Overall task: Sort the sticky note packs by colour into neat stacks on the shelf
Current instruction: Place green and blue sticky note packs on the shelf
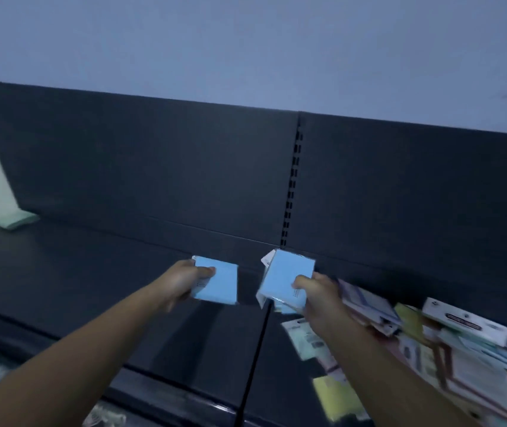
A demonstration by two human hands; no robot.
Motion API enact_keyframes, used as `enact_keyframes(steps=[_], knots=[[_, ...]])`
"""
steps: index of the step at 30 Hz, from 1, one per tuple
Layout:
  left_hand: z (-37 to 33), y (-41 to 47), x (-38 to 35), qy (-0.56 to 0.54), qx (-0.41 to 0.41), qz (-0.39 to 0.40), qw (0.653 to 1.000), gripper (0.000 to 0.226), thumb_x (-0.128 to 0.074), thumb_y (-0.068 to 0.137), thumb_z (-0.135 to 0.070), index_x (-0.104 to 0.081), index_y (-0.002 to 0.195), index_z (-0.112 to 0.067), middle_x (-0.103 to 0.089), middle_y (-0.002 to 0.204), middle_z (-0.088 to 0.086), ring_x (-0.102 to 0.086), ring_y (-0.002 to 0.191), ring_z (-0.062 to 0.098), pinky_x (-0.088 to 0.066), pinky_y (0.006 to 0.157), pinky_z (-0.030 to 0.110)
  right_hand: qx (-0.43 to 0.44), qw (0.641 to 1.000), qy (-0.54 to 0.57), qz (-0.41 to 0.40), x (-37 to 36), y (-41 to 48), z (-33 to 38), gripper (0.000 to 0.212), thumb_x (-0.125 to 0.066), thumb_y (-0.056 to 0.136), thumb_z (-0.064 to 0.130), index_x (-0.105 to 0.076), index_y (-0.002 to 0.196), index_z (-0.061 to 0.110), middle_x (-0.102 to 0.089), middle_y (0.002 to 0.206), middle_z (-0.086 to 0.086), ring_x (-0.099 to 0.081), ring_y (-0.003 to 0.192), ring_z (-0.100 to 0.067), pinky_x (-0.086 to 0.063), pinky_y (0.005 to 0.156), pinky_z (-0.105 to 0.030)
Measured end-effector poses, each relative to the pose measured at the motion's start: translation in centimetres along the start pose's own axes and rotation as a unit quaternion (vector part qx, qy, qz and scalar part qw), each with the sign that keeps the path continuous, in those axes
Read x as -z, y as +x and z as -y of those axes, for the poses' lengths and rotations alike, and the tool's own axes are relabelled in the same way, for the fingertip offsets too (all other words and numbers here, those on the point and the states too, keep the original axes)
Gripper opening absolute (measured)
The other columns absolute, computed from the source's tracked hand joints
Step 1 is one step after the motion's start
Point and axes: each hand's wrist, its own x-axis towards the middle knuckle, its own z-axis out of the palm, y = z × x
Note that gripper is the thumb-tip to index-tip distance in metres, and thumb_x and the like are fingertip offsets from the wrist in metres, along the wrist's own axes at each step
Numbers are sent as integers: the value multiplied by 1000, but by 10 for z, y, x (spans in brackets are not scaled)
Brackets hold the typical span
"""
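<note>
My left hand (184, 283) grips a light blue sticky note pack (219, 285) by its left edge, thumb on top, just above the dark shelf (91, 282). My right hand (320, 295) holds a second light blue pack (287, 277) tilted upward, with more packs pinched behind it showing white edges. The two blue packs are side by side, apart, near the shelf's back panel. A pale green pack (18, 221) lies alone at the shelf's far left.
A jumbled heap of mixed packs (431, 343) in yellow, green, blue and white covers the shelf at right. A yellow pack (337, 396) lies near the front edge. A slotted upright (292, 186) divides the dark back panel.
</note>
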Motion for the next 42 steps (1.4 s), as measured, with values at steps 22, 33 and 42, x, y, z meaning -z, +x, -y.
enact_keyframes(steps=[22,33,42], knots=[[75,-60,351,-158,84,-218,959,13,-46,93,-4,-45,106,-7,-55,77,7,-52,65,18,-41,49,26,-132,968,32,209,-373,-46,-102,21,-61,86,0,-58,106,7,-69,93,-13,-67,81,-27,-54,57,-31],[97,-8,440,-197,112,-209,951,12,-45,94,-4,-48,105,-9,-56,71,8,-49,59,19,-39,35,16,-142,971,-15,190,-463,5,-123,18,-54,89,-1,-56,107,4,-65,94,-14,-66,84,-29,-54,68,-34],[78,95,501,-142,105,-201,963,23,-47,94,-3,-52,117,-2,-63,86,12,-58,67,19,-48,44,24,-189,963,-18,193,-552,100,-141,16,-57,84,-11,-58,92,3,-64,88,-14,-62,78,-27,-50,65,-30]])
